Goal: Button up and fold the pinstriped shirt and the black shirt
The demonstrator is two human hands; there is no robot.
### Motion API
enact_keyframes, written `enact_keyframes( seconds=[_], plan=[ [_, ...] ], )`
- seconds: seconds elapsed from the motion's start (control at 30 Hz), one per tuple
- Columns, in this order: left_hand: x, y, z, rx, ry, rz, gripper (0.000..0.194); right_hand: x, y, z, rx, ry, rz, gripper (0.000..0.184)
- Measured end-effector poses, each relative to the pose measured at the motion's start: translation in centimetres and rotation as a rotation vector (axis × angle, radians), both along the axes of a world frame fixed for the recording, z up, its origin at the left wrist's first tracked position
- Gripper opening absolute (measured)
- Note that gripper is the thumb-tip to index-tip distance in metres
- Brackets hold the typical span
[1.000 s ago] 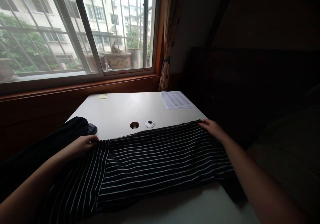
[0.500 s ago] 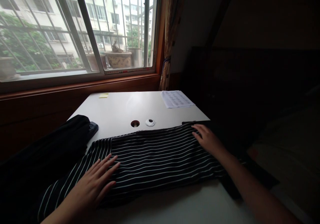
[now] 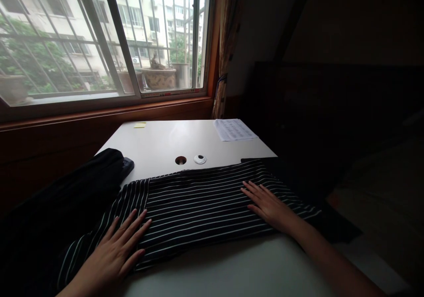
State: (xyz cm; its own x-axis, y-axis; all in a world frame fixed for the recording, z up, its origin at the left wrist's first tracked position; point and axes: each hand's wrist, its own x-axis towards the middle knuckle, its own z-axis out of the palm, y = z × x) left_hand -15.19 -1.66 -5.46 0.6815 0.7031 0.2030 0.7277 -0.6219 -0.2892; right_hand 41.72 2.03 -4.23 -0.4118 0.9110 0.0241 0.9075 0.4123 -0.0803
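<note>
A black garment with thin white stripes [image 3: 198, 204] is spread across the white table [image 3: 159, 140], its ends hanging over the left and right sides. My left hand [image 3: 115, 246] lies on the left part of the cloth, palm down with fingers spread. On the right part rests my right hand [image 3: 266, 204], also flat, its fingers stretched out toward the middle. Neither hand grips the fabric. Whether the garment is a shirt or something else I cannot tell.
A dark cloth [image 3: 89, 173] lies at the table's left edge, next to a small dark object [image 3: 127, 166]. Farther back are a round hole [image 3: 180, 160], its white cover [image 3: 199, 159], printed sheets [image 3: 235, 130] and a yellow sticky note [image 3: 139, 124]. A barred window [image 3: 132, 40] stands behind.
My right hand has slid down and toward the middle over the striped cloth and now lies flatter. My left hand has shifted slightly left and down. The cloth's right end shows more stripes.
</note>
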Motion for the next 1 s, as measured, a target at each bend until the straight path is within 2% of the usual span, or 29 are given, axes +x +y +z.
enact_keyframes(
  seconds=[0.1, 0.17, 0.23, 0.33, 0.43, 0.53, 0.6, 0.7, 0.87, 1.0],
  plan=[
    [0.0, 0.1, 0.1, -0.018, -0.016, 0.004, 0.067, -0.8, 0.1, 0.2, 0.008, -0.003, -0.042, 0.060],
    [0.9, 0.3, 0.7, -0.037, -0.035, 0.019, 0.061, -2.7, 0.2, 0.7, 0.029, 0.024, -0.077, 0.060],
    [2.9, 0.7, 1.6, -0.048, -0.056, 0.030, 0.056, -6.0, 0.2, 1.5, 0.058, 0.080, -0.069, 0.060],
    [7.1, 1.2, 2.3, -0.059, -0.088, -0.019, 0.056, -12.9, -0.5, 2.7, 0.055, 0.162, 0.039, 0.059],
    [10.7, 1.5, 1.4, -0.046, -0.129, -0.054, 0.055, -18.9, -1.8, 2.6, -0.040, 0.250, 0.209, 0.062],
    [11.5, 1.5, 0.0, -0.020, -0.164, -0.036, 0.057, -20.7, -2.4, 1.7, -0.136, 0.306, 0.296, 0.066],
    [10.8, 1.4, -0.6, -0.027, -0.178, -0.013, 0.059, -19.2, -2.1, 1.2, -0.162, 0.296, 0.292, 0.068],
    [9.1, 0.8, -0.7, -0.034, -0.187, 0.023, 0.063, -14.3, -1.1, 1.0, -0.143, 0.231, 0.217, 0.067],
    [7.2, -0.3, -1.0, -0.034, -0.160, 0.072, 0.065, -4.9, 0.5, 0.1, -0.006, 0.076, -0.042, 0.064],
    [6.5, -1.1, -1.2, -0.064, -0.133, 0.089, 0.061, 0.8, 1.4, -0.7, 0.116, -0.043, -0.241, 0.063]
  ],
)
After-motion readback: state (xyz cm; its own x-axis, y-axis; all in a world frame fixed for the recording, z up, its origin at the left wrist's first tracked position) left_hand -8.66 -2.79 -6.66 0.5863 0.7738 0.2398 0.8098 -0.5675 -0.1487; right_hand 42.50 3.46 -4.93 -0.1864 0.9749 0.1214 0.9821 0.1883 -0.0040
